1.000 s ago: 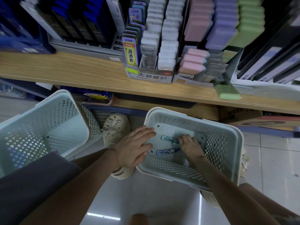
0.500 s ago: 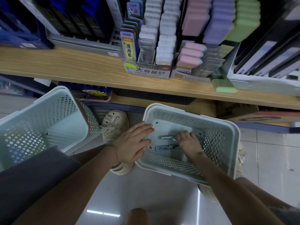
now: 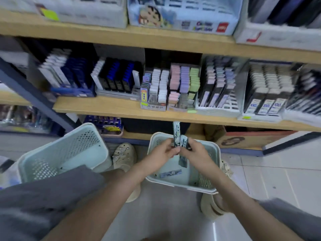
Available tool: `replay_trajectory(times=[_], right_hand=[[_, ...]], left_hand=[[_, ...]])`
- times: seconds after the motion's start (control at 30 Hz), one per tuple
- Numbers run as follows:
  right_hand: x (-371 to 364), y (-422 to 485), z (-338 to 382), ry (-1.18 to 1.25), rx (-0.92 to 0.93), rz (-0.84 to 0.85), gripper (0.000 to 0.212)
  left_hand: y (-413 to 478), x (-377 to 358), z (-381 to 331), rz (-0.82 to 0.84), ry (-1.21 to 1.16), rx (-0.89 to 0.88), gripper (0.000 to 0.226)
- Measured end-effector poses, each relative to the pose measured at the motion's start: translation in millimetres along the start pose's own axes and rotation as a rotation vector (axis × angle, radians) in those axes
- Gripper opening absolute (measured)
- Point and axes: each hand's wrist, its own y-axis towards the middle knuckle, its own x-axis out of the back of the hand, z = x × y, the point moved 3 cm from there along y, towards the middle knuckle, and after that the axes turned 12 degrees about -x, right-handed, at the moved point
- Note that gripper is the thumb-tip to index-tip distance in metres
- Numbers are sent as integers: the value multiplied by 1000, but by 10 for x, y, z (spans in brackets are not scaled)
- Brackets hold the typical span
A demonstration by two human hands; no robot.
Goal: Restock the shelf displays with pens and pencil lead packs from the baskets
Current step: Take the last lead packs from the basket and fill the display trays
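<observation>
— Both hands are rising out of the right basket (image 3: 182, 186) since half a second ago, bringing two lead packs with them, and our view is tilting up towards the shelves (image 3: 121, 110).

— How are we gripping them?

— Our left hand (image 3: 159, 153) is pinching the upright pack (image 3: 176, 131) by its lower end, fingers curled. Our right hand (image 3: 196, 153) is pinching the second pack (image 3: 183, 161) near its top, so it is hanging down at frame centre. We are leaving a third pack (image 3: 171, 173) lying on the basket floor.

— We are judging them light, thin, stiff and glossy, so probably slippery. Pinching the flat faces near the middle is looking safest.

— What are we failing to see?

— Blur is smearing the print, so we are not reading any label. Fingers are covering the spot where the two packs are meeting, so we are unable to tell whether they are touching. At lower left, grey cloth (image 3: 52, 197) is hiding part of the left basket (image 3: 60, 153).
</observation>
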Motion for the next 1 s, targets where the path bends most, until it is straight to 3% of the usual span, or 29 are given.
replay_trajectory(times=[0.1,0.4,0.63,0.83,1.0], right_hand=[[51,-301,331,156,28,100,25],[134,-814,1140,251,139,236,22],[241,-962,1544,608,186,201,20],[320,-1035,1915,661,316,252,23],[338,-1007,2184,625,368,177,20]], left_hand=[[-155,34,-386,12,-111,-52,31],[-597,453,-1272,29,-27,-146,18],[-819,795,-1710,5,-50,-180,21],[-844,773,-2030,56,-5,-274,24],[-756,836,-2194,-95,129,-379,29]])
